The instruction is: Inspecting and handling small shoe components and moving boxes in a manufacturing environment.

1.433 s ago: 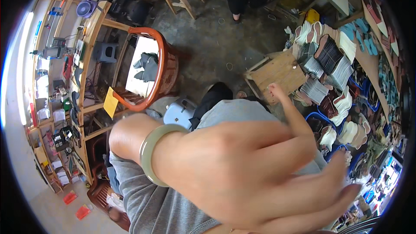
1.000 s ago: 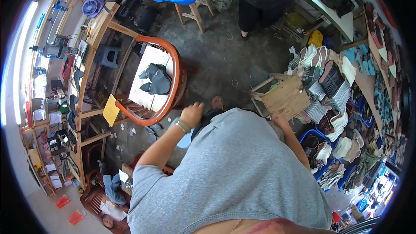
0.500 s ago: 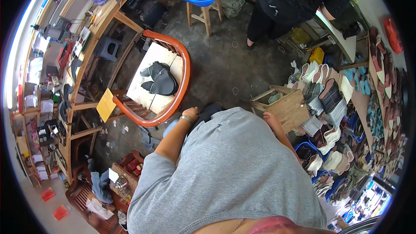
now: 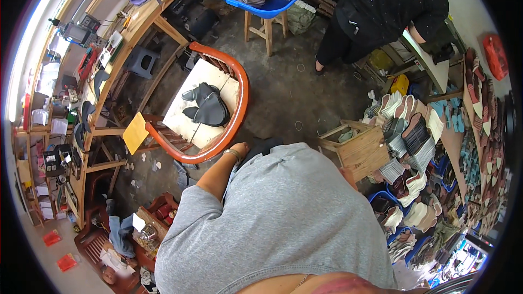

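Cluttered shoe workshop, concrete floor (image 4: 278, 84), one orange-railed wooden chair (image 4: 215, 106), two dark shoe uppers (image 4: 206, 104) on its seat, left hand (image 4: 239, 148) beside the rail, grip unclear, right hand hidden.

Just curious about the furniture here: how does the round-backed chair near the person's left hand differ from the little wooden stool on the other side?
The chair has a curved orange-red back rail; the wooden stool is bare pale wood and has no back. The chair's seat holds dark shoe uppers; the stool's top is bare. Both stand on the concrete floor.
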`<state>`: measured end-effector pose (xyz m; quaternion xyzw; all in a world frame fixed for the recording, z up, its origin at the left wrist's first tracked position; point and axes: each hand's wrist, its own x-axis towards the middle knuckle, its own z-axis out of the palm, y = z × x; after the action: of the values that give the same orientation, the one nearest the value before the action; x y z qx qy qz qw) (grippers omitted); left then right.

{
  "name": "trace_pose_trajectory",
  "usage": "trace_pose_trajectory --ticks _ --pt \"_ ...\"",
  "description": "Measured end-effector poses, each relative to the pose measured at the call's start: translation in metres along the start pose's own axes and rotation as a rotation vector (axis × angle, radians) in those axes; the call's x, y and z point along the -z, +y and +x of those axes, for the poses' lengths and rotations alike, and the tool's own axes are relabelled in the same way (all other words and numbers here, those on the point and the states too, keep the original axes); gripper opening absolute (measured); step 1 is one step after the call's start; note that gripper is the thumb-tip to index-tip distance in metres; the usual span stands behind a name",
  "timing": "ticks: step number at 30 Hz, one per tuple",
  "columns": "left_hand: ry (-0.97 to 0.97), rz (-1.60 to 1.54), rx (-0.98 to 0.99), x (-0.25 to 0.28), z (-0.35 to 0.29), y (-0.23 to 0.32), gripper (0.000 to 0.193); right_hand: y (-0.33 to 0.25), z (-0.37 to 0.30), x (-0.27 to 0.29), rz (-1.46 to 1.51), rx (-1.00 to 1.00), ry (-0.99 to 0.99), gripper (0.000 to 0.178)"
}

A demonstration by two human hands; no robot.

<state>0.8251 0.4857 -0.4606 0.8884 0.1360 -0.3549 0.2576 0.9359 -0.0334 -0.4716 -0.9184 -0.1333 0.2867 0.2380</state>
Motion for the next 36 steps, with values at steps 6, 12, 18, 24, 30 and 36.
trace_pose_trajectory --ticks 6,12,18,24,30,36 --pt "0.010 -0.133 -0.046 0.032 -0.006 0.010 0.030 0.056 -0.006 -0.057 -0.057 0.230 -0.078 0.023" --pt "0.006 0.077 -0.123 0.014 0.032 -0.038 0.033 -0.052 0.054 -0.021 0.331 -0.061 -0.091 0.021" --pt "0.244 -0.401 -0.111 0.009 0.015 -0.047 0.036 -0.099 0.094 0.007 0.238 0.028 -0.032 0.025" --pt "0.168 -0.245 0.079 -0.024 0.011 -0.059 0.040 -0.065 0.161 0.007 0.564 -0.228 -0.348 0.032" --pt "0.306 -0.648 0.409 -0.052 -0.026 -0.070 0.040 -0.063 0.231 0.006 0.321 0.028 -0.390 0.041" --pt "0.425 -1.561 0.705 -0.045 -0.039 -0.039 0.065 -0.084 0.358 0.030 0.053 -0.020 -0.590 0.033"
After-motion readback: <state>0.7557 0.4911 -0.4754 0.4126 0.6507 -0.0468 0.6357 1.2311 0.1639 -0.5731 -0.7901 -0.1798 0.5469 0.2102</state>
